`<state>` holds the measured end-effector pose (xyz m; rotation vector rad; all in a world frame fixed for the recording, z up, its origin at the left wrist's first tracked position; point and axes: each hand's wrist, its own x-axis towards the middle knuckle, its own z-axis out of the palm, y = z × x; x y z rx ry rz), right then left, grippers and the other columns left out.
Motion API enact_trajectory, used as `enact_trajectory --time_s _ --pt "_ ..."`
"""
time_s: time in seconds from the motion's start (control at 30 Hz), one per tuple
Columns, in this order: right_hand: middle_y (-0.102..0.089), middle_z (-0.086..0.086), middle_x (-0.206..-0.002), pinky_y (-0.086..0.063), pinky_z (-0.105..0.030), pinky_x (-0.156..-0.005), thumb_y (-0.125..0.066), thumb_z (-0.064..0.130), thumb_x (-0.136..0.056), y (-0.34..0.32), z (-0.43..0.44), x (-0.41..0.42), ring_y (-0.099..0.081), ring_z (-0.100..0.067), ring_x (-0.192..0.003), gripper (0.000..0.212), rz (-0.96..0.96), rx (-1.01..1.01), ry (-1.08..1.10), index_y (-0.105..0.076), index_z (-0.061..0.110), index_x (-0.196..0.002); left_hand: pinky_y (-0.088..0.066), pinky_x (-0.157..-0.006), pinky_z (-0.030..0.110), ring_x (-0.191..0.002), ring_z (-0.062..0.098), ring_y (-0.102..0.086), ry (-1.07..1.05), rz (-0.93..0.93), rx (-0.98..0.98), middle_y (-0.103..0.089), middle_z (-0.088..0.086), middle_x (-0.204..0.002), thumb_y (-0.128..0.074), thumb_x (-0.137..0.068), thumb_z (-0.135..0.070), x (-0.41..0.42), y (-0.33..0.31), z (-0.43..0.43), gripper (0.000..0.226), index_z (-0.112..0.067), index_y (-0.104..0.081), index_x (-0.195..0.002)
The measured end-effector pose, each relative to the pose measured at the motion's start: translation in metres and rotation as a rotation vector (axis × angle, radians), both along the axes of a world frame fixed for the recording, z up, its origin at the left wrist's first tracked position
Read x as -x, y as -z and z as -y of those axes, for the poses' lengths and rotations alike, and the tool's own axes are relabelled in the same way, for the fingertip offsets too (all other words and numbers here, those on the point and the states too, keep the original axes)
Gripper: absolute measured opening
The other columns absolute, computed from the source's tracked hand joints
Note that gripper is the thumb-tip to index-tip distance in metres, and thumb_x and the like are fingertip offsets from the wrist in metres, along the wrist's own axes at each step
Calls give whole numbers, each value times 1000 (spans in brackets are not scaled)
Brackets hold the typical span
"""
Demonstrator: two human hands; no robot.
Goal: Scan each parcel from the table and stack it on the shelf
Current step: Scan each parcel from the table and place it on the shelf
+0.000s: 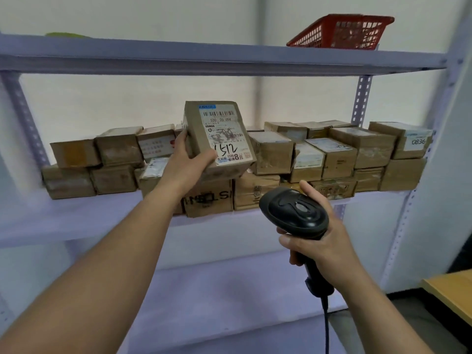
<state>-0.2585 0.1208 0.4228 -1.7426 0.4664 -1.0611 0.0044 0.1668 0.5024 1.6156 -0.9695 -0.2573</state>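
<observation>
My left hand grips a brown cardboard parcel by its lower left corner, tilted, its white label with a barcode and the handwritten "1512" facing me. It hangs in front of the middle shelf, above the stacked parcels. My right hand holds a black corded barcode scanner by its handle, lower right of the parcel, its head pointing up toward the shelf.
Several brown parcels lie in two layers along the back of the middle shelf. A red plastic basket stands on the top shelf. A wooden table corner shows at the lower right. A lower shelf board lies beneath.
</observation>
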Motion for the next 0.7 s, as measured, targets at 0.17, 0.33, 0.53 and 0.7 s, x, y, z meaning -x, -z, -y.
enact_trajectory --time_s 0.17,0.33,0.53,0.7 --pt "-64 -12 -116 -53 -31 -49 -77 -11 -71 4 2 -16 -63 -26 -53 94 -14 -23 62 -42 56 -126 -50 -95 47 -115 28 -55 4 76 -97 -43 1 -146 -58 -81 -52 -20 -10 30 87 -39 -8 -150" --pt "-63 -12 -116 -53 -31 -50 -78 -9 -70 8 5 -19 -63 -25 -53 95 -16 -33 123 -42 56 -128 -47 -94 40 -111 30 -54 -37 217 -176 -45 4 -146 -34 -97 -56 -29 -8 46 66 -41 -2 -152" --pt "-62 -14 -118 -52 -31 -48 -77 -12 -70 9 4 -23 -63 -22 -52 95 -3 -32 153 -42 53 -129 -40 -88 33 -119 25 -49 14 359 -51 -52 5 -132 -48 -95 -51 -36 -3 59 55 -26 -36 -143" --pt "-62 -16 -118 -52 -30 -48 -77 -12 -70 11 3 -24 -63 -21 -53 95 -5 -38 173 -42 53 -129 -39 -78 29 -112 24 -53 45 318 -42 -51 3 -131 -68 -87 -32 -44 5 69 54 -29 -42 -133"
